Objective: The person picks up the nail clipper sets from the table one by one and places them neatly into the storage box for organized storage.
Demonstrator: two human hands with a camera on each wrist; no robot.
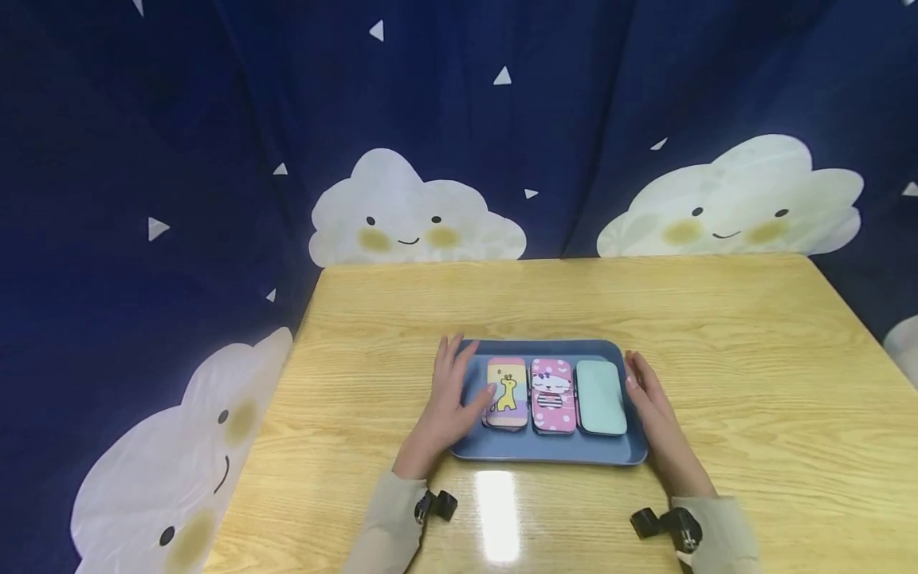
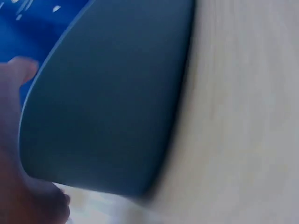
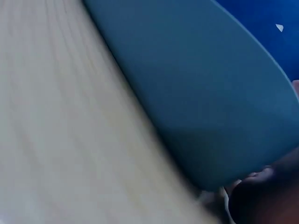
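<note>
A blue-grey rectangular tray (image 1: 548, 449) holds three small flat tins in a row. The left tin (image 1: 502, 371) has a giraffe on coloured bands, the middle tin (image 1: 554, 418) a white cat on pink dots, and the right tin (image 1: 601, 397) is plain mint green. At the tray's left end is my left hand (image 1: 446, 410), fingers extended, the thumb reaching over the rim to the giraffe tin's edge in the head view. My right hand (image 1: 658, 418) lies along the right end with its fingers fairly straight, beside the rim. Both wrist views show the tray's outer wall close up.
The tray sits on a light wooden table (image 1: 373, 319), near the middle. A dark blue curtain (image 1: 459, 104) with smiling clouds and white triangles hangs behind and at the sides. Each sleeved wrist bears a small black camera (image 1: 445, 505).
</note>
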